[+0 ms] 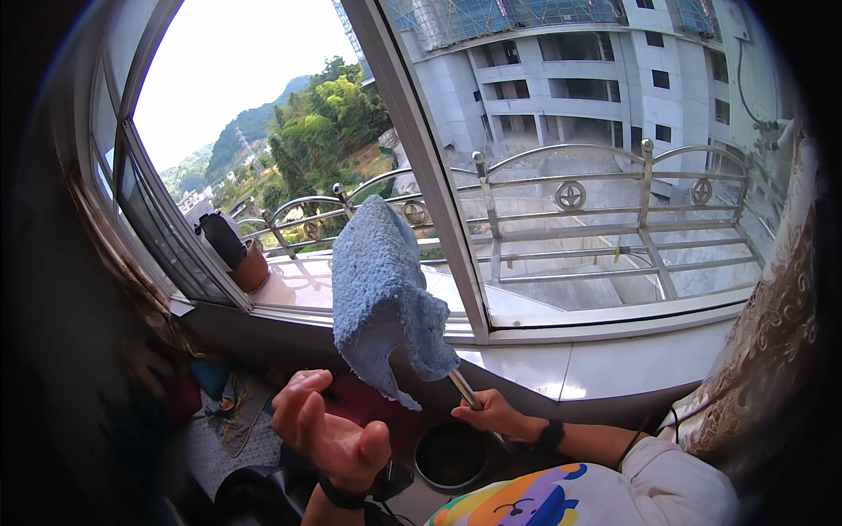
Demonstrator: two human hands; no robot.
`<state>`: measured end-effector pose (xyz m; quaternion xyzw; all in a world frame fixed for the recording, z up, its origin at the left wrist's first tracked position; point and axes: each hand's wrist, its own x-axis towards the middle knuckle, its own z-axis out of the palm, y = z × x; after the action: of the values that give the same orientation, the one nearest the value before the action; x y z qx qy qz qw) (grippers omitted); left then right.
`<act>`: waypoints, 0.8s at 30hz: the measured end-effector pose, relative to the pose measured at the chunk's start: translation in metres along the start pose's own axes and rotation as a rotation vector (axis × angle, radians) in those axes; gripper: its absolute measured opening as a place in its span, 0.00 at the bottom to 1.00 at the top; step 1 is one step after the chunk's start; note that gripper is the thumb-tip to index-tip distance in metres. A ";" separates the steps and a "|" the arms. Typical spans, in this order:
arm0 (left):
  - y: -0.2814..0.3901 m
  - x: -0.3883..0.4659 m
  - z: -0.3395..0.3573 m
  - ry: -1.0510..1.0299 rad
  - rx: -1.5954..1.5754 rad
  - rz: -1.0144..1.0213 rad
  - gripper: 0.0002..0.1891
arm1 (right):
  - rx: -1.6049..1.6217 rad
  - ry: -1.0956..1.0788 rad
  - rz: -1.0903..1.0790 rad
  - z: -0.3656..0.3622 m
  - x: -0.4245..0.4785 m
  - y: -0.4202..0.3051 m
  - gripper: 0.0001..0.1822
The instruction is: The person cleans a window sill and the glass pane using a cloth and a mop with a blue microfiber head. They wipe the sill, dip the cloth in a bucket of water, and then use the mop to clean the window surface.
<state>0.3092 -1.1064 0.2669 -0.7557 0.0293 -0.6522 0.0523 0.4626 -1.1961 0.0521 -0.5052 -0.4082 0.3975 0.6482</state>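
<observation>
My right hand (490,413) is closed around a metal pole (466,389) that slants up to the left. Over the pole's upper end hangs a blue fluffy cloth (378,296), which hides whatever head the pole has. Its lower edge droops loosely. My left hand (332,430) is raised below and left of the cloth, palm up, fingers apart and curled, holding nothing. Behind the cloth stands a sliding window with a light metal frame (437,164); the left part looks open onto a ledge.
A white tiled sill (592,371) runs below the window. Outside are a stainless steel railing (559,177) and a brown pot (250,266) with a dark object at it. A patterned curtain (756,355) hangs at right. A round dark-topped object (451,457) lies below.
</observation>
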 end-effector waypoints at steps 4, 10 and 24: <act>-0.071 0.002 0.016 0.362 -0.006 -0.451 0.19 | 0.052 0.068 0.049 -0.017 -0.023 -0.021 0.13; -0.308 -0.173 -0.001 0.495 0.322 -1.019 0.14 | 0.248 0.382 0.259 -0.038 -0.034 -0.007 0.11; -0.401 -0.533 0.032 -0.471 0.614 -1.556 0.28 | -0.071 0.282 -0.244 -0.028 -0.024 -0.055 0.26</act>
<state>0.2528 -0.6474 -0.2149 -0.6289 -0.6845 -0.3084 -0.2021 0.4864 -1.2375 0.0988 -0.5253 -0.3853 0.2268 0.7240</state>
